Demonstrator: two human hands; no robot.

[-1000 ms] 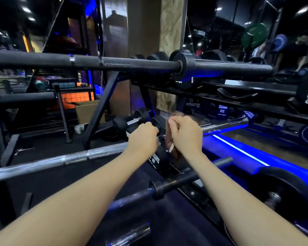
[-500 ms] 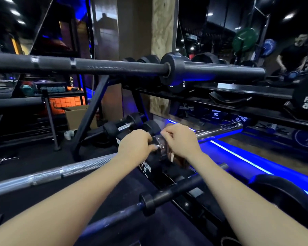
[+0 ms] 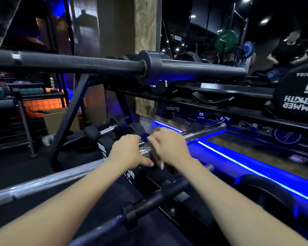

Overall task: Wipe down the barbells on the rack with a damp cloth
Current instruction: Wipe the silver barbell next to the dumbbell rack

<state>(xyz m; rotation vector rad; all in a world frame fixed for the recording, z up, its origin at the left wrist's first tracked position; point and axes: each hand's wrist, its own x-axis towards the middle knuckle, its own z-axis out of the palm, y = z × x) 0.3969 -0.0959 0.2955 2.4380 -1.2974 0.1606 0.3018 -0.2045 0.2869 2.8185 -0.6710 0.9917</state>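
A silver barbell (image 3: pixel 48 181) lies across the rack from lower left to upper right. My left hand (image 3: pixel 128 151) grips its shaft just left of the chrome collar (image 3: pixel 145 148). My right hand (image 3: pixel 169 150) holds a brownish cloth (image 3: pixel 172 170) wrapped round the bar just right of the collar; most of the cloth is hidden under the hand. The chrome sleeve (image 3: pixel 206 129) runs on past it. A black barbell (image 3: pixel 78 63) rests on the top level, and another black barbell (image 3: pixel 149 201) lies below my forearms.
Dumbbells (image 3: pixel 103 130) sit on the rack behind my hands. A black weight plate (image 3: pixel 299 96) stands at the right. A blue light strip (image 3: pixel 238 162) runs along the floor. The rack's slanted leg (image 3: pixel 69 118) and a cardboard box (image 3: pixel 59 119) are left. A person (image 3: pixel 288 48) stands far right.
My hands have drawn slightly apart on the silver bar, uncovering the chrome collar between them. The view has shifted, so the hands sit lower and further left in it.
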